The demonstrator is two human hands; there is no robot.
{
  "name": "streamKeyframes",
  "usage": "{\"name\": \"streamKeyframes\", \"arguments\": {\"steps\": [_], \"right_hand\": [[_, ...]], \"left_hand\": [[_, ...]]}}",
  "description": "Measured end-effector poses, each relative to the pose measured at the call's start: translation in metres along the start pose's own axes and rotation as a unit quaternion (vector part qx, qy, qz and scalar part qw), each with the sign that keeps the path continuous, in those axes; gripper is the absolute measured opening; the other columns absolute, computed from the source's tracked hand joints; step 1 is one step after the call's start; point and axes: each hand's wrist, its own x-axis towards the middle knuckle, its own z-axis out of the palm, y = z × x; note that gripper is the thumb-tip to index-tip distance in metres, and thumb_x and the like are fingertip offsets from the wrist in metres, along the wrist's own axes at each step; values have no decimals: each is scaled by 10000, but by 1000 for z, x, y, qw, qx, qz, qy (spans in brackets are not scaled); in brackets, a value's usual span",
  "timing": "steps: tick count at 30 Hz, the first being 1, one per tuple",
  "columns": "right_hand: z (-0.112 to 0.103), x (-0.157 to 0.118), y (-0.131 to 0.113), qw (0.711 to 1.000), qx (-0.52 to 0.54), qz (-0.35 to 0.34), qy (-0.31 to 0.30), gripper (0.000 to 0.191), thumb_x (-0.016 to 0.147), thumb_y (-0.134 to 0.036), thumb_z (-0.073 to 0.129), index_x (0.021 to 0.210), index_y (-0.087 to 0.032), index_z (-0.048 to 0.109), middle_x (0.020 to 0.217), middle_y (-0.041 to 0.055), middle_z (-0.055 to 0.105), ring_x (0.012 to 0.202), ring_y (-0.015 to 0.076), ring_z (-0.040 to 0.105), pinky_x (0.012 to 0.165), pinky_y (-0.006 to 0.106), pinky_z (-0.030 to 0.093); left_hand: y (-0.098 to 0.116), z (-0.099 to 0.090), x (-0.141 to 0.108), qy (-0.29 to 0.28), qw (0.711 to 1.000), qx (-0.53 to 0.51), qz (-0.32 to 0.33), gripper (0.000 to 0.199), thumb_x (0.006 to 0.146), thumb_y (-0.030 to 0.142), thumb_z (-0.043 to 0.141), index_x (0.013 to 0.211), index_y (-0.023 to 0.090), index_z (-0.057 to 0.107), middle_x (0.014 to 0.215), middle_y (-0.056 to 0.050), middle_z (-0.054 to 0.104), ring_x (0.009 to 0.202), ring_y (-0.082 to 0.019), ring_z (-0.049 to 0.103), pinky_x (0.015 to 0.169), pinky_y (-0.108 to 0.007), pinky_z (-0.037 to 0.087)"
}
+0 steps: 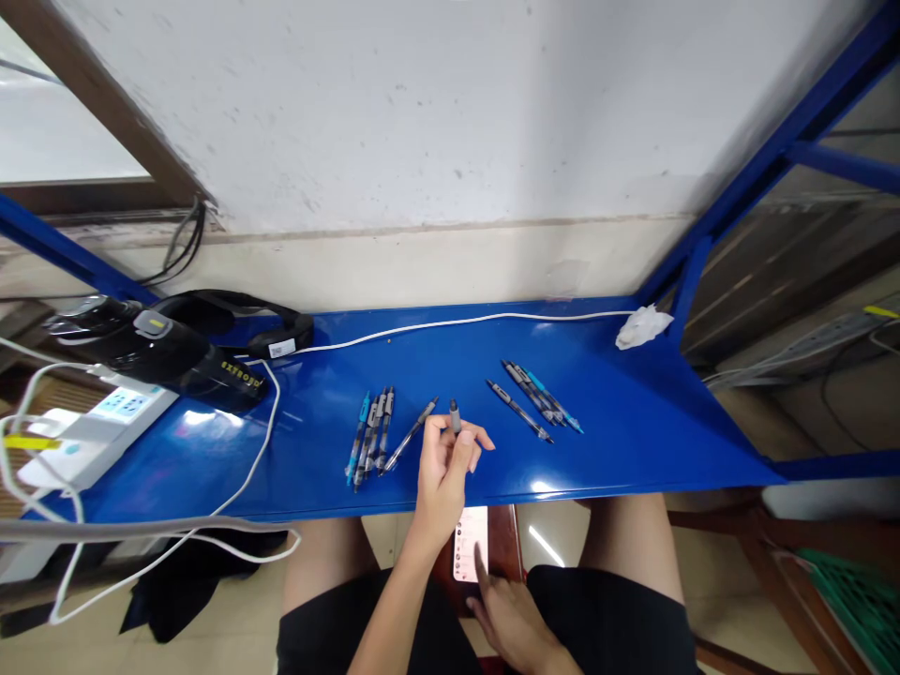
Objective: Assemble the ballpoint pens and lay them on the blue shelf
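My left hand (444, 459) is above the front edge of the blue table (450, 366), its fingers closed round a grey pen (455, 415). Below the table edge, my right hand (512, 614) has its index finger stretched out onto the lit screen of a phone (468, 544), which lies on a brown surface between the legs. Several pens (371, 436) lie side by side left of my left hand, with a single pen (412, 434) slanting beside them. To the right lies another group of pens (540, 394), a grey one (518, 411) slightly apart.
A black bottle (189, 361) lies at the left, near a black strap (281, 328) and a white power strip (98, 431). White cable (422, 327) runs along the back to crumpled tissue (642, 326). Blue frame bars (759, 150) rise at the right.
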Motion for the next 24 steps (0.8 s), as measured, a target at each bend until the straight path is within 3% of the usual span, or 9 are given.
{"name": "streamKeyframes", "arguments": {"steps": [4,7,10,12,15,18,20,22,24], "right_hand": [[-8,-3,-7,999,21,-45,-18,618,1001,-263,530,1616,-303,491,1159,117,813,986,302,790,871,345,580],[-12,-3,-9,999,32,-28,-14,508,1026,-286,517,1529,-273,590,1174,136,810,1024,317,789,895,351,575],[-15,-2,-6,999,31,-21,-13,475,1044,-289,504,1508,-240,592,1167,146,808,1062,323,782,913,355,571],[-18,-1,-5,999,22,-22,-17,460,1051,-286,497,1498,-228,592,1171,151,803,1067,325,779,906,357,572],[-29,-3,-9,1000,16,-23,-9,394,1059,-275,492,1420,-224,641,1170,149,798,1054,323,780,896,358,572],[-51,-6,-19,997,64,-31,27,298,1082,-286,472,1246,-227,713,1131,123,803,1029,300,786,873,329,570],[-72,-8,-27,989,122,-43,70,301,1106,-298,443,1167,-234,731,1113,101,806,1000,275,792,856,312,571],[-97,-10,-36,972,187,-66,126,308,1119,-306,437,1138,-236,736,1085,88,806,943,249,792,840,306,578],[-127,-12,-46,950,236,-97,181,287,1120,-299,455,1157,-227,730,1077,90,799,938,242,782,848,319,584]], "left_hand": [[-2,-1,0,-11,1000,18,-20,337,1117,486,474,977,208,603,961,-76,713,668,-145,466,666,-311,406],[-4,-2,0,-6,1000,9,-11,407,1124,514,422,1173,189,663,966,-88,704,678,-156,485,670,-322,422],[-5,-2,-1,-2,1000,-21,6,293,1102,465,529,1293,243,532,959,-48,708,658,-142,490,658,-305,425],[-5,-2,-2,-6,999,-34,1,182,1091,412,577,1156,259,503,950,-27,709,649,-129,477,654,-292,415],[-4,-2,-1,-17,999,-27,-14,233,1105,409,545,957,235,495,941,-32,702,647,-123,455,663,-296,403],[-4,-3,0,-21,999,-11,-30,324,1121,461,470,980,202,606,979,-77,700,677,-141,465,653,-310,390],[-5,-3,0,-19,999,-13,-33,361,1126,480,437,1111,188,650,1018,-102,705,701,-155,481,645,-316,390],[-6,-3,0,-17,999,-28,-24,312,1118,468,477,1247,212,600,1014,-87,713,692,-152,485,647,-310,396],[-7,-2,0,-13,999,-42,-17,216,1102,433,544,1216,250,546,967,-47,717,659,-138,472,647,-295,395]]}}
